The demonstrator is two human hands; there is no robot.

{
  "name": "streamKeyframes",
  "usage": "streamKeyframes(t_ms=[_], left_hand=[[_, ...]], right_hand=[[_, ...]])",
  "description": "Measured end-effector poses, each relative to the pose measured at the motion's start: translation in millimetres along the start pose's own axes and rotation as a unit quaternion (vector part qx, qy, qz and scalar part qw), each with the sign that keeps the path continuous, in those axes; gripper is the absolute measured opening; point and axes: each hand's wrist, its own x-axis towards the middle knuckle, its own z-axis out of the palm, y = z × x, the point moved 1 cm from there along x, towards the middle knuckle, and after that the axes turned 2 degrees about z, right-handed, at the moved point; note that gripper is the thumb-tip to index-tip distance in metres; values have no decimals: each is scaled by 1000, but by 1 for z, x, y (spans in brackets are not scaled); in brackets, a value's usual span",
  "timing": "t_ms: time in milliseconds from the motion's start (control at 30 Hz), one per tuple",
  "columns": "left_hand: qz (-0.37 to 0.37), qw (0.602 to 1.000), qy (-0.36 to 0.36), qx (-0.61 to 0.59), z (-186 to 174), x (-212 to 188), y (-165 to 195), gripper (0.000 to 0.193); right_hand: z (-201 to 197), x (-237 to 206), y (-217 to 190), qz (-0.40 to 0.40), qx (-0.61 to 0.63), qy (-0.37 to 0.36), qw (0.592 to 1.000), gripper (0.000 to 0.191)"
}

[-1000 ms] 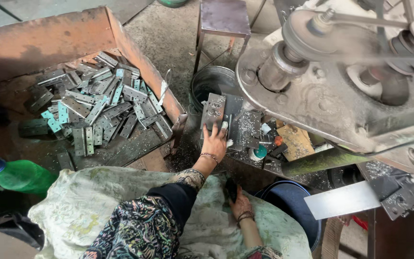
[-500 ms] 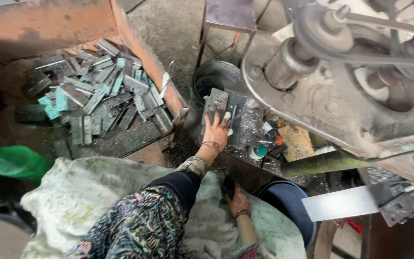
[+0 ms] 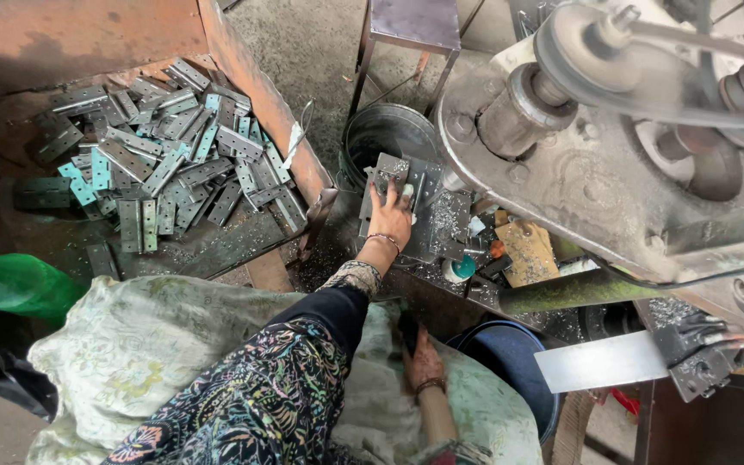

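Note:
My left hand (image 3: pixel 391 215) reaches forward from a patterned sleeve and lies flat, fingers spread, on a stack of grey punched metal plates (image 3: pixel 428 211) on the machine's work bed. It presses on the top plate without gripping it. My right hand (image 3: pixel 424 360) is low, close to my body, and curls around a small dark object (image 3: pixel 407 331) beside a blue bucket (image 3: pixel 510 362). Its fingertips are hidden.
A rusty tray (image 3: pixel 256 95) at the left holds several grey and teal hinge plates (image 3: pixel 165 172). A big belt-driven press (image 3: pixel 613 146) fills the right. A metal pail (image 3: pixel 381 138), a green bottle (image 3: pixel 15 284), a pale sack (image 3: pixel 131 344) and a steel strip (image 3: pixel 600 362) lie around.
My left hand has slid a little further up the plate stack and spread flat. My right hand stays low on the dark object. The view has shifted slightly.

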Motion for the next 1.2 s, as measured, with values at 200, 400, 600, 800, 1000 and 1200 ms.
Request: streamKeyframes(t_ms=[200, 400, 600, 800, 1000, 1200], left_hand=[[28, 999, 39, -13, 20, -34, 8, 49], [18, 999, 33, -15, 22, -12, 6, 48], [18, 999, 25, -15, 23, 4, 5, 48], [31, 999, 33, 14, 17, -4, 6, 45], [46, 998, 9, 35, 5, -10, 6, 42], [53, 998, 2, 37, 13, -9, 6, 41]], right_hand=[[11, 3, -1, 105, 57, -113, 986, 87], [-40, 11, 6, 56, -27, -126, 990, 83], [-5, 4, -1, 84, -13, -64, 994, 80], [6, -1, 2, 97, -4, -93, 991, 83], [-42, 14, 0, 83, -36, -122, 988, 83], [-26, 0, -8, 69, -30, -70, 995, 78]])
